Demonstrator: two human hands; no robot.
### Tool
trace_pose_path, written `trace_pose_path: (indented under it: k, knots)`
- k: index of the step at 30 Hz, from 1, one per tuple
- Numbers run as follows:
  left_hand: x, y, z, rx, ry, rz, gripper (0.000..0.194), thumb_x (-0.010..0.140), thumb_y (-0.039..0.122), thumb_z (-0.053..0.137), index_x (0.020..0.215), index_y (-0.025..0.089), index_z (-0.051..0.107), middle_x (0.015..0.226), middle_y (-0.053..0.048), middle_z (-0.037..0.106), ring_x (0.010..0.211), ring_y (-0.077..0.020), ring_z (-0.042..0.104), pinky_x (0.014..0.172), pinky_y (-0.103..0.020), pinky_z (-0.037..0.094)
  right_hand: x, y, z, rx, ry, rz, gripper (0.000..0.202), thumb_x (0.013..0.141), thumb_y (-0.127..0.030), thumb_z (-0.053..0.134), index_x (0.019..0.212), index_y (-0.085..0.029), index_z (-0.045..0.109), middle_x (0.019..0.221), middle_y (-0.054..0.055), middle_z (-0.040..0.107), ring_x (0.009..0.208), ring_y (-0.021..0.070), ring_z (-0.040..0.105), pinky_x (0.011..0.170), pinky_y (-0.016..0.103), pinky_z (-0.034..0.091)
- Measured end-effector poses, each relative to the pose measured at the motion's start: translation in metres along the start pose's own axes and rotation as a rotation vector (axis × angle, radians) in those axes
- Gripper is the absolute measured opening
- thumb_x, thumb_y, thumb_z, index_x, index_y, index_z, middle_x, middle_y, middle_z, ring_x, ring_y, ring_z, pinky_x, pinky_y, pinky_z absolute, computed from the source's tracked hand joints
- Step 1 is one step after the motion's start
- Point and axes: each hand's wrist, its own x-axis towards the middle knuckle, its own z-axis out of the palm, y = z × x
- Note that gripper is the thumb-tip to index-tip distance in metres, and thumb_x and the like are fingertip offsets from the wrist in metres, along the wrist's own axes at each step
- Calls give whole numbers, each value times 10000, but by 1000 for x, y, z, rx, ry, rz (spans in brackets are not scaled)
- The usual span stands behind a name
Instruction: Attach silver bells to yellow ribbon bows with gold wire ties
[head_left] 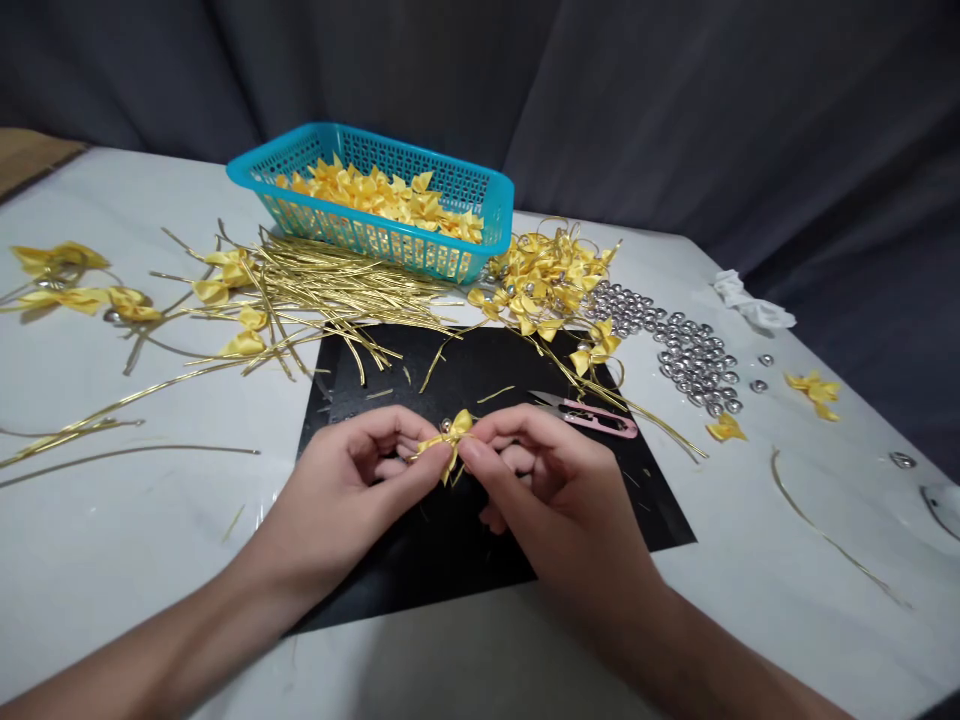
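A small yellow ribbon bow [454, 436] is pinched between both hands above the black mat [480, 370]. My left hand [375, 470] grips its left side between thumb and fingers. On the bow's right side, the thumb and forefinger of my right hand [551, 480] are closed. A small silver bead [445, 425] shows at the bow's top. Pink-handled thread snips [600, 418] lie on the mat just beyond my right hand. Fingertips partly hide the bow.
Behind the mat stands a blue basket [504, 215] of yellow bows. Gold cords [352, 285] spread before it. Finished-looking bows [551, 275] and silver beads [694, 360] lie right. White cloth [754, 303] rests near the far edge; more bows [64, 260] lie left.
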Motion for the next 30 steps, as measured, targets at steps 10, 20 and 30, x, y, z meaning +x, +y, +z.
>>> trace_pose_path:
  k: [10, 20, 30]
  knots:
    - [0, 0, -3, -109, -92, -65, 132, 630, 223, 744, 643, 160, 629, 551, 25, 632, 530, -78, 532, 484, -132, 379, 1, -4, 0, 131, -27, 134, 125, 755, -250, 645, 682, -169, 584, 551, -32, 584, 409, 45, 471, 382, 142, 380]
    - [-1, 1, -1, -82, -121, 25, 123, 753, 230, 664, 655, 167, 627, 567, 45, 599, 558, -66, 534, 527, -121, 417, 0, -1, -1, 43, -3, 15, 99, 769, -230, 635, 719, -170, 575, 556, -34, 561, 433, 58, 461, 399, 166, 371]
    - [2, -5, 0, -80, -101, 133, 207, 894, 237, 485, 713, 173, 563, 575, 58, 562, 555, -52, 531, 550, -115, 434, -1, 7, -14, -637, -26, -679, 162, 885, -136, 512, 806, -223, 624, 755, -12, 636, 688, 96, 584, 584, 187, 417]
